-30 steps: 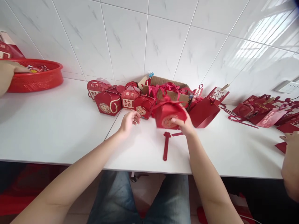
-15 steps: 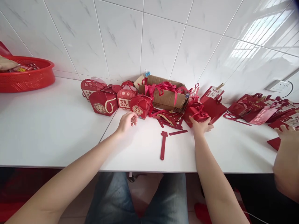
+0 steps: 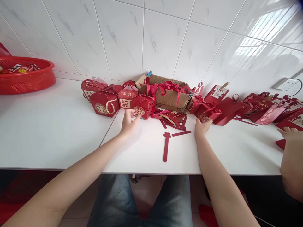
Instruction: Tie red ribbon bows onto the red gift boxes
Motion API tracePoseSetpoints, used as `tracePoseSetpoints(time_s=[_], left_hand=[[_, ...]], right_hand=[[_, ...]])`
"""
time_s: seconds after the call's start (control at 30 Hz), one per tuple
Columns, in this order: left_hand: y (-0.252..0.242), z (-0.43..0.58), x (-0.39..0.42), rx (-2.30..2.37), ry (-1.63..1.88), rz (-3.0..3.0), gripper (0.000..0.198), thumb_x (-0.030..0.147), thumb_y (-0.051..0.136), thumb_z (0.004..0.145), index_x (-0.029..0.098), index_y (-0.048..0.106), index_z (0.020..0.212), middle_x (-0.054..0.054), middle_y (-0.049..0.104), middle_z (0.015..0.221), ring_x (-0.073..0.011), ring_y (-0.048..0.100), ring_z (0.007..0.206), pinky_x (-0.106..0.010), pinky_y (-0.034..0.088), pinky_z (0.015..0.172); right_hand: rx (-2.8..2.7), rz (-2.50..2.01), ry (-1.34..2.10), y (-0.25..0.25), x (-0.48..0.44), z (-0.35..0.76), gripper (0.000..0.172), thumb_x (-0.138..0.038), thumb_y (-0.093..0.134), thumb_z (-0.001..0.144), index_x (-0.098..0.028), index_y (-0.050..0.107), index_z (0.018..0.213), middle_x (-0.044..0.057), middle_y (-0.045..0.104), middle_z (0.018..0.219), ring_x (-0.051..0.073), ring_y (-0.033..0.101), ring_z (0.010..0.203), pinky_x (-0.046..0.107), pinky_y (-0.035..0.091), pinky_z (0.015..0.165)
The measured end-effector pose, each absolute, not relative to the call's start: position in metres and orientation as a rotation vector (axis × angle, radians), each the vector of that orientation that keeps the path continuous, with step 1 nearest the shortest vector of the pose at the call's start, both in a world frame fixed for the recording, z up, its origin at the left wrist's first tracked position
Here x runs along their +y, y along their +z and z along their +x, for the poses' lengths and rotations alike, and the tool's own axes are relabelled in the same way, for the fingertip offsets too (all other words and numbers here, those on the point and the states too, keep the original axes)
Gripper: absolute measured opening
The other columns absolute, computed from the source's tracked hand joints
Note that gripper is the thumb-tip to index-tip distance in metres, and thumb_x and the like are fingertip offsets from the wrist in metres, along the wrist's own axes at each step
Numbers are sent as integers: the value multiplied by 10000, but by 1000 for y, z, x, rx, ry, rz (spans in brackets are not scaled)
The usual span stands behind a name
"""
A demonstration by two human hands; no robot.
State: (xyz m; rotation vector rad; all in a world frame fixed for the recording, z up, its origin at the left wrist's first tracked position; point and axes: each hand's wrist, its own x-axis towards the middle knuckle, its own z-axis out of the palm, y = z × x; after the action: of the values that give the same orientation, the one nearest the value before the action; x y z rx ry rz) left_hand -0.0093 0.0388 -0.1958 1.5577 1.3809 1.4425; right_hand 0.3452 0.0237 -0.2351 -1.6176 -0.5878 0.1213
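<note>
Head view: took in the white worktop first, then the open carton of ribbons by the wall. Farther right, found the plain red bag shifted rightward since half a second ago. Saw the ribboned box, held up in front of the carton a second ago, standing on the worktop just left of that bag. Judged the carrying as over, or nearly so. Noted the right hand low at its front with fingers bent; could not tell a lingering pinch from a release. Found the left hand loosely spread, holding nothing, near the gold-emblem box; could not tell contact from a gap. Last, noted the flower-ended strip, lying unmoved between both forearms.
</note>
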Motion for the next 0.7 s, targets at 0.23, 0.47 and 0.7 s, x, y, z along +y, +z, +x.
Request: tracePoseSetpoints(time_s=[0.23,0.47,0.7], left_hand=[[-211,9,66,1514,1595,1925,1125,476,835,525,128,203,1388,-253,259,1411,-385,223,1382,-507,231,1129],[-205,20,76,1548,1610,1927,1026,369,792,592,150,178,1384,-242,252,1420,-400,253,1376,-567,262,1106],[-209,-20,65,789,1270,1875,899,261,736,570,217,219,1305,-146,483,1254,-308,516,1171,-487,444,977]], right_hand=[[-717,-1634,30,-229,22,334,541,-254,575,694,-133,428,1200,160,492,1295,263,465,1246,432,332,1090],[-907,-1608,-55,-226,24,306,507,-260,561,694,-150,471,1181,172,481,1282,307,402,1277,496,277,1101],[-1199,-1378,-95,-209,7,266,313,-298,543,788,-194,542,1083,148,509,1255,298,429,1244,520,332,1048]])
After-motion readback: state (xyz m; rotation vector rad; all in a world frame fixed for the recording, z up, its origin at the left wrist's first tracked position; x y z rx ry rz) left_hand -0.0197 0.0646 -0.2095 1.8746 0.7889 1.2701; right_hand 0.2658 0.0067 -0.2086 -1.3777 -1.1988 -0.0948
